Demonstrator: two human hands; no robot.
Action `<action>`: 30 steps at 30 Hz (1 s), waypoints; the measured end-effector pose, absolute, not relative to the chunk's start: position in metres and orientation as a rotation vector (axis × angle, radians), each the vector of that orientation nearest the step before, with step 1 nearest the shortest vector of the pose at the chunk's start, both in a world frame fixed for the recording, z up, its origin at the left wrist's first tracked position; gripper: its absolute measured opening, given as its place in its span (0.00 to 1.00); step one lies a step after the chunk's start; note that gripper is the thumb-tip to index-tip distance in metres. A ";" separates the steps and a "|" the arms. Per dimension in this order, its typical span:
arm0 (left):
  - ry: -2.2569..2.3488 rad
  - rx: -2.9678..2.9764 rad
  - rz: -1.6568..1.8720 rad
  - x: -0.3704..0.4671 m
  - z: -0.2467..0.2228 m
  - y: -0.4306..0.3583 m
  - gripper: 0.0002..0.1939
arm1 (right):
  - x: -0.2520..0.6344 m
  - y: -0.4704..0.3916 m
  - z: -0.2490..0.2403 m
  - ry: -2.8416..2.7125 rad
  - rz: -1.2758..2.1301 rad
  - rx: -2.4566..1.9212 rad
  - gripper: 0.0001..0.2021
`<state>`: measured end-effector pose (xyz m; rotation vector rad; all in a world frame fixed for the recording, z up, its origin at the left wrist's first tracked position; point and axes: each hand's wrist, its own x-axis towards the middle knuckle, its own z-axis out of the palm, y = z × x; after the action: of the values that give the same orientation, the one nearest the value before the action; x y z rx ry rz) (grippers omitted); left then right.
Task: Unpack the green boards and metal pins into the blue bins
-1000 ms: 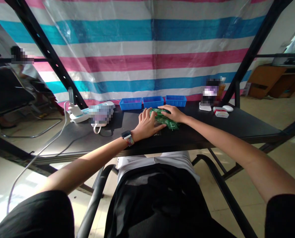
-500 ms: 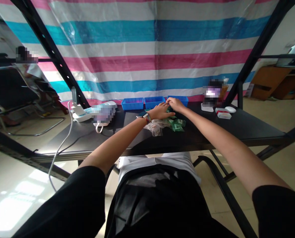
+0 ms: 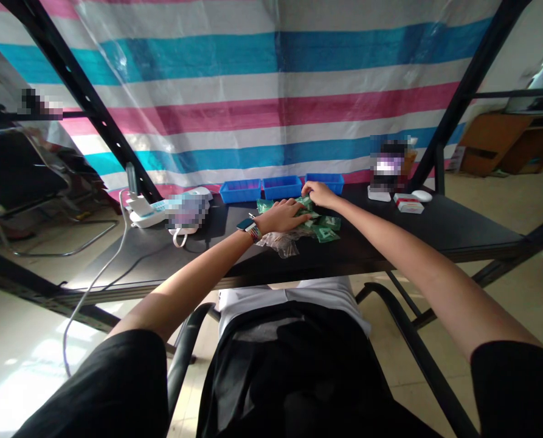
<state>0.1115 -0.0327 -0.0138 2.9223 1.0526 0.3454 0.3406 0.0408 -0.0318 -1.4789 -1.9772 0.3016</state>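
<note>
Harsh daylight glares on the floor tiles [image 3: 25,377] at the lower left, the dark tabletop [image 3: 371,237] lies dimmer with soft shadows, the wide lens stretches the frame's edges, and pixelated blocks mask patches at left and right.

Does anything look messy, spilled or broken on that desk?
Nothing looks clearly broken or spilled. The untidy spot is the loose heap of green packets and clear bags, overlapping under the left hand in front of the blue bins. A white cable also dangles over the desk edge.
</note>
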 end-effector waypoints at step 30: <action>1.237 2.778 0.650 0.039 -0.005 -0.019 0.36 | 0.353 -0.003 -0.012 -1.967 -0.261 -1.509 0.19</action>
<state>0.0387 -0.0195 -0.0050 2.7775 1.2366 0.6496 0.3530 -0.0027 -0.0116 -1.5086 -1.9666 -0.2609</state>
